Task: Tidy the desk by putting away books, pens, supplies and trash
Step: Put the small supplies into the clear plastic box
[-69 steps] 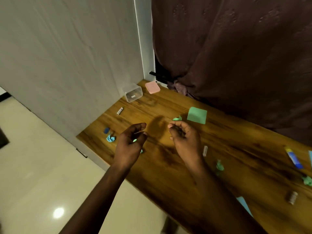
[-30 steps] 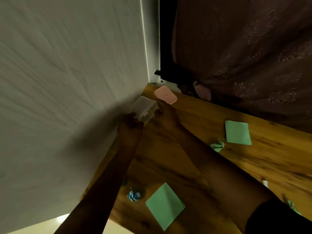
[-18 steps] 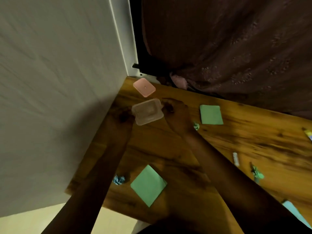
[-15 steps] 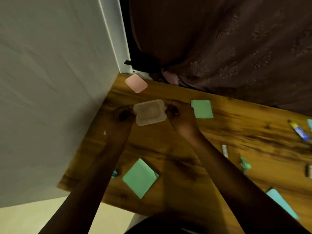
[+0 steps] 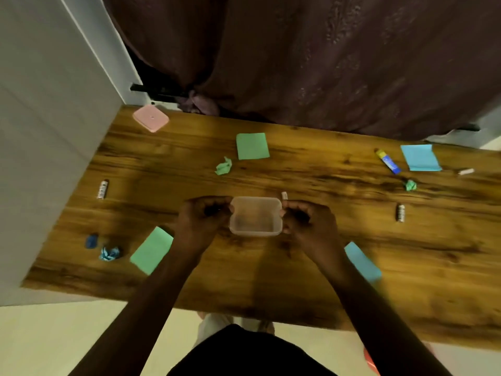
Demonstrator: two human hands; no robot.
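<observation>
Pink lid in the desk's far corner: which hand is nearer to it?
Left. The left hand grips the clear container's left end, down-right of the pink lid in view; the right hand grips its opposite end, farther right.

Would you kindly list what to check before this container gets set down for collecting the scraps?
1. Both the left hand and right hand grip the clear container: ok.
2. Container upright, mouth up: ok.
3. Container empty inside: cannot tell, blurred.
4. The pink lid is off, lying at the far left corner of the desk: ok.
5. The crumpled green paper lies loose beyond the container: ok.
</observation>
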